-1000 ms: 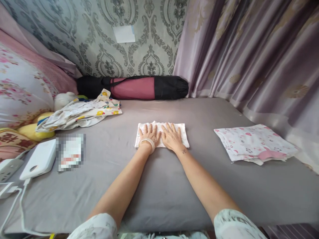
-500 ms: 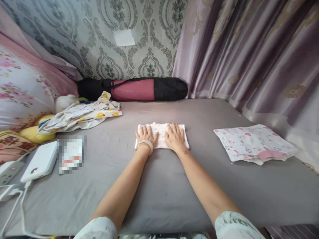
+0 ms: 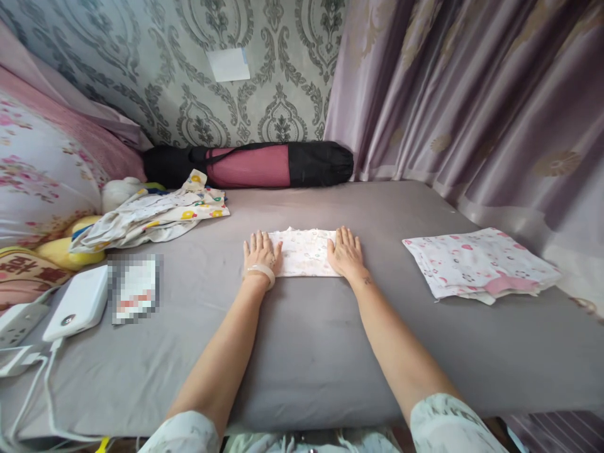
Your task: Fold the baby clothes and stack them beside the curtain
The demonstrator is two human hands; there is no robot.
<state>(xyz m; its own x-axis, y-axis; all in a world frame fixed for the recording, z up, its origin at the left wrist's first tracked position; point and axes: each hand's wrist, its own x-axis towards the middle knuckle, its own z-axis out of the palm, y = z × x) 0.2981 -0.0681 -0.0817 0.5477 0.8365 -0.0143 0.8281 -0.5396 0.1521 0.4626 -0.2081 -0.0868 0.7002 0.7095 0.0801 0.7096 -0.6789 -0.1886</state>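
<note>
A white cloth with a small pink print [image 3: 304,253], folded into a flat rectangle, lies on the grey sheet in front of me. Over its left end rests my left hand [image 3: 261,257], palm down with fingers out, a pale bangle [image 3: 262,272] around the wrist. My right hand [image 3: 347,251] is flat on the right end in the same way, fingers spread a little. Neither hand grips the cloth. Its middle shows between them, and both ends are partly hidden under the hands.
Right of me lies a folded white cloth with pink hearts [image 3: 481,263]. Crumpled printed clothing [image 3: 155,220] is at the left, near a white power bank [image 3: 78,305] with cables and a socket strip [image 3: 21,322]. A black and pink roll bag [image 3: 250,167] lies along the wall.
My hands have slid apart, from the cloth's upper surface out to its left and right ends. More of the middle now shows. The view has shifted slightly.
</note>
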